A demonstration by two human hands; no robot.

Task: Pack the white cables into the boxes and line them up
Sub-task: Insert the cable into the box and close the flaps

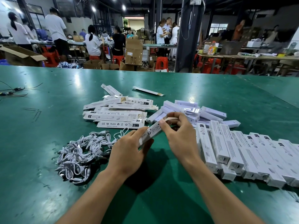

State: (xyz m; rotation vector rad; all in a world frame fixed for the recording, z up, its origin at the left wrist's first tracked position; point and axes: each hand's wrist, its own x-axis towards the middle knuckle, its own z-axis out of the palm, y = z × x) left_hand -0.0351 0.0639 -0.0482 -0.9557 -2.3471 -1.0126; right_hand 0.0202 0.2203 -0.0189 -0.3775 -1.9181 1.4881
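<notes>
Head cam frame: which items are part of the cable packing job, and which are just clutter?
Job: box held by left hand and right hand; white cable pile; flat boxes; lined-up boxes.
Lying about: dark wires far left; cardboard cartons and red stools behind.

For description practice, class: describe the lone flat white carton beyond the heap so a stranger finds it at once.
On the wide green table, find the loose heap of flattened white cardboard cartons. Just beyond it, to the right, lies one slim flat white carton. It alone touches no other and has a brown right end.
</notes>
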